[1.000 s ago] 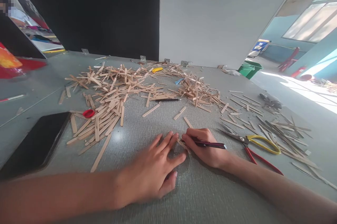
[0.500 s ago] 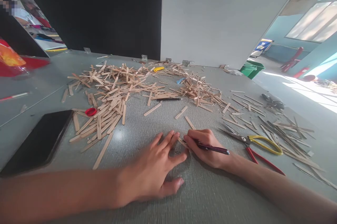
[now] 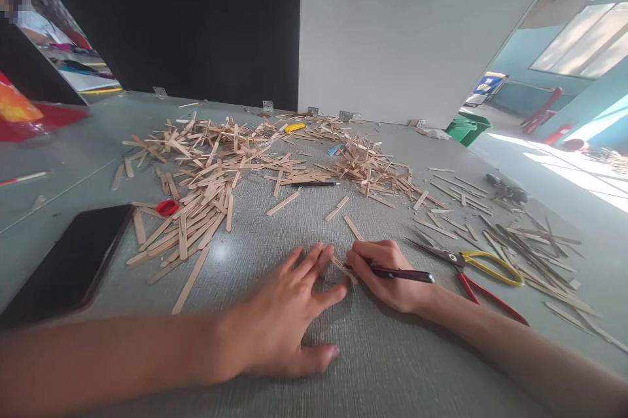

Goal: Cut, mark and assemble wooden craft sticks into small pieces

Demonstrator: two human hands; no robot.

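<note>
My right hand (image 3: 385,274) is closed around a dark pen (image 3: 415,276), its tip end down at a short piece of wooden craft stick (image 3: 342,266) with dark marks on it. My left hand (image 3: 294,303) lies on the grey table with its fingers spread. Its fingertips touch or nearly touch the marked piece; exact contact is hard to see. Just beyond my right hand another stick (image 3: 352,228) lies flat, partly covered by the hand. Scissors (image 3: 458,261) with one yellow and one red handle rest open beside my right wrist.
A heap of craft sticks (image 3: 206,209) spreads across the table's left and back. On the left are a phone (image 3: 69,254) and a red ring (image 3: 167,208). A black pen (image 3: 316,184) and a yellow object (image 3: 294,127) lie farther back. Panels (image 3: 392,32) stand behind.
The pen in my right hand has tilted a little, its rear end shifting right. My left hand stays in nearly the same place, and the view has shifted slightly.
</note>
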